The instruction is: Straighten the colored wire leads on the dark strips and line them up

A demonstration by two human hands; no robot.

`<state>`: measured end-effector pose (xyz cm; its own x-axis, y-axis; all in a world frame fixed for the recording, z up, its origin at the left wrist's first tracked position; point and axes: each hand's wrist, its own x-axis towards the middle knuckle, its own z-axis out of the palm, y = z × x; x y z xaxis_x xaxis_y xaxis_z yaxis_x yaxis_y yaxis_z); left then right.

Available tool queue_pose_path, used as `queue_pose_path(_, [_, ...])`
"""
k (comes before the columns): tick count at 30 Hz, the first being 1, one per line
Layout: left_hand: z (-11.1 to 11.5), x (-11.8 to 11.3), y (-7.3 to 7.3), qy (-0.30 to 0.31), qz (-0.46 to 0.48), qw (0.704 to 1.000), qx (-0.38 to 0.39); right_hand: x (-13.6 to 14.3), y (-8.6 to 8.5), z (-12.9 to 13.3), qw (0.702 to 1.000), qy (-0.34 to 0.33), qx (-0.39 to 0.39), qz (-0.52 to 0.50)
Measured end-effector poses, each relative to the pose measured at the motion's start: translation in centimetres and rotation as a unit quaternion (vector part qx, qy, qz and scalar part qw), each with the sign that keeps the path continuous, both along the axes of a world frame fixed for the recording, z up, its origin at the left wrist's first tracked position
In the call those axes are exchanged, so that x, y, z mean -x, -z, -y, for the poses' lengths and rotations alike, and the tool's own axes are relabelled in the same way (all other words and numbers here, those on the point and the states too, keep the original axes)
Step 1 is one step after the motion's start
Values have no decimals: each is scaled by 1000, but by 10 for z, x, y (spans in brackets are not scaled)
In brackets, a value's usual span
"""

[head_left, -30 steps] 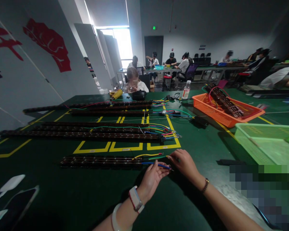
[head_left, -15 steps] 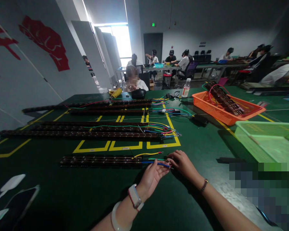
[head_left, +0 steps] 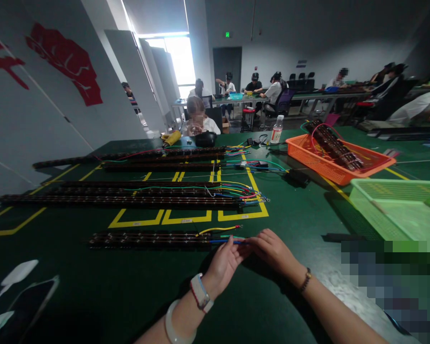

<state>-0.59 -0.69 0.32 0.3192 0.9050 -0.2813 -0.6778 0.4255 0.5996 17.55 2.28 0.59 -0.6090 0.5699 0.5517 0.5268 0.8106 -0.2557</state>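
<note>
Both hands have slid closer — left hand [head_left: 225, 262] and right hand [head_left: 272, 249] pinch the blue wire [head_left: 226, 241], so hold gently, don't tug the dark strip [head_left: 148, 239].

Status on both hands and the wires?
Left hand and right hand pinch blue wire at near strip. Yellow wire lies free. Nothing blocking.

The left hand [head_left: 225, 260] and the right hand [head_left: 272, 249] have moved closer together. Their fingertips now meet over the blue wire [head_left: 220, 241], hiding its end.
</note>
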Motion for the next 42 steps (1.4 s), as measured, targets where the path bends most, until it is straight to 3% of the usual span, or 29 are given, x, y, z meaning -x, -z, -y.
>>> queue_pose_path(5, [2,-2,0,64,-61,996,-20,-1,-1,0,1000,2,10,1])
queue_pose_path(10, [7,-5,0,177,-203,960,-79,1,-2,-1,999,1,40,20])
queue_pose_path(13, [9,-6,0,207,-228,945,-105,0,-3,0,997,-25,39,56])
queue_pose_path(24, [12,-7,-6,222,-254,933,-123,3,1,-4,992,-39,33,115])
queue_pose_path(27, [13,-7,-8,217,-259,933,-121,2,0,-4,994,-33,56,91])
queue_pose_path(30, [14,-6,-7,216,-261,934,-118,-1,0,-7,992,-7,123,2])
queue_pose_path(33, [14,-6,-6,221,-258,933,-118,-6,4,-14,966,63,214,-128])
queue_pose_path(37, [14,-6,-6,221,-264,930,-126,-13,13,-26,895,152,328,-261])
queue_pose_path(39, [14,-7,-8,220,-272,927,-132,-15,16,-30,865,167,372,-291])
queue_pose_path(42, [16,-7,-12,226,-274,923,-149,-15,17,-32,855,161,392,-299])
